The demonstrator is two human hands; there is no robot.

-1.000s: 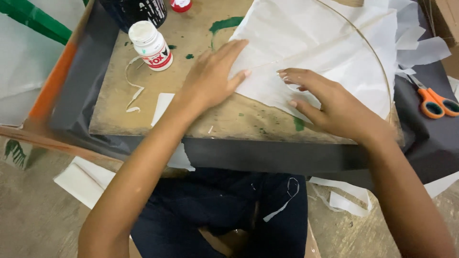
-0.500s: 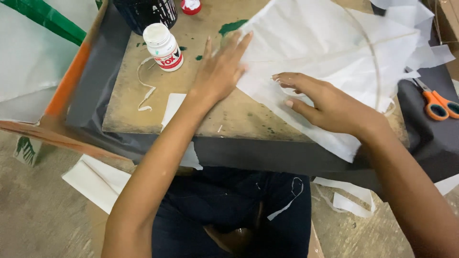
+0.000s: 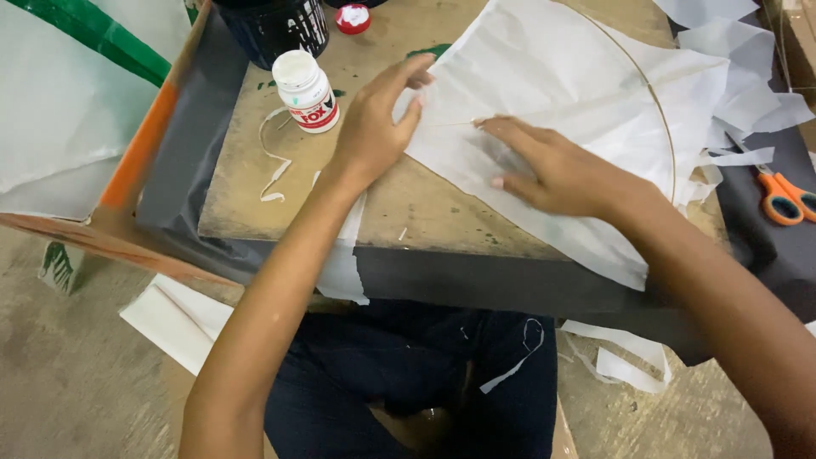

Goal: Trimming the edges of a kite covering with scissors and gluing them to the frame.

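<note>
Since the earlier frame, my right hand point(image 3: 561, 174) has slid left along the thin white paper sheet point(image 3: 578, 76); my left hand point(image 3: 374, 127) presses its edge. Both lie open, flat, mid-counter point(image 3: 425, 212). Light, tearable: I hold it by flat palms.

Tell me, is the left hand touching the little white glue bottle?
Apart. The head view shows bare wooden board between the left hand and the white glue bottle; the hand rests on the white paper sheet.
</note>
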